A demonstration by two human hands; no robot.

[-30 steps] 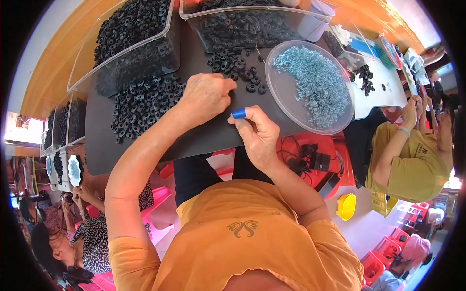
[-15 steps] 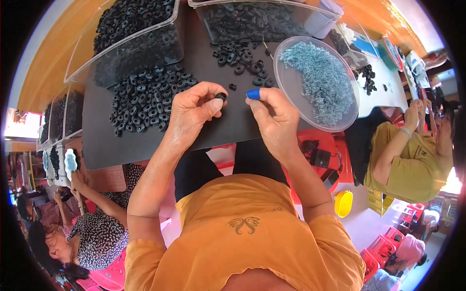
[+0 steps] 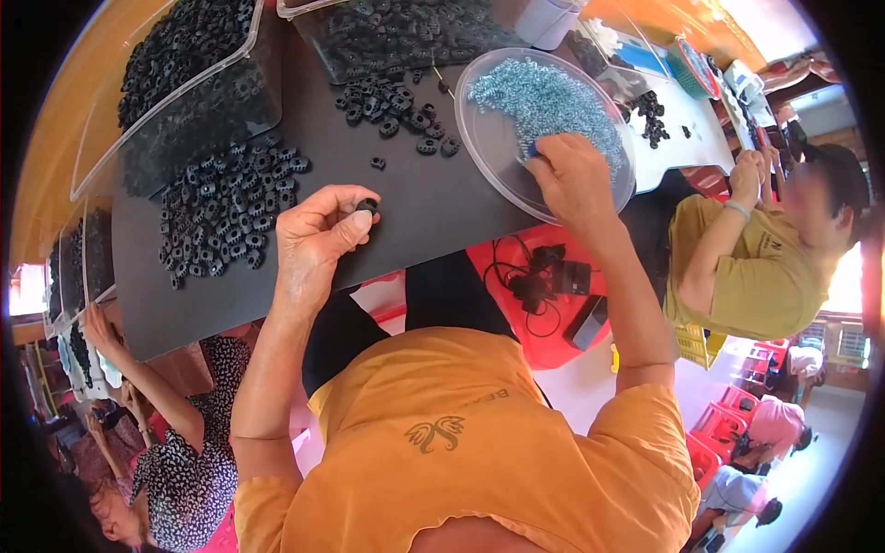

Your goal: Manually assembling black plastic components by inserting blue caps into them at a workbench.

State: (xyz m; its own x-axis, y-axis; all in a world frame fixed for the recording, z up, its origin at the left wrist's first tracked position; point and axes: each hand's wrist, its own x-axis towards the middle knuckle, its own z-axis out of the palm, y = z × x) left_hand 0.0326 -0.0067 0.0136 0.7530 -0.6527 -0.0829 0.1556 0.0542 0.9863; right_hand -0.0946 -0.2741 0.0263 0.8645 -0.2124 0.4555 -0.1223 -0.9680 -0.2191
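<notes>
My left hand [image 3: 315,241] is closed over the dark table [image 3: 406,221], pinching a small black plastic part [image 3: 368,205] between thumb and fingers. At the round clear tray [image 3: 493,170], my right hand [image 3: 576,180] reaches over its near side, thumb and forefinger drawn together. A blue cover [image 3: 532,148] shows on a fingertip of that hand. Whatever these fingers hold is hidden. A heap of small bluish coil springs [image 3: 539,97] fills the far part of the tray. One loose black part [image 3: 378,163] lies just beyond my left hand.
Black parts lie in a wide pile [image 3: 226,207] at the left and a smaller cluster [image 3: 392,101] farther back. Clear bins [image 3: 267,111] of them stand behind. A red stool [image 3: 544,323] below the table holds dark devices and cables. Co-workers sit left and right [image 3: 751,258].
My right hand has moved away from my left, out to the right and over the spring tray. The left hand still pinches its black part. The whole view has shifted.
</notes>
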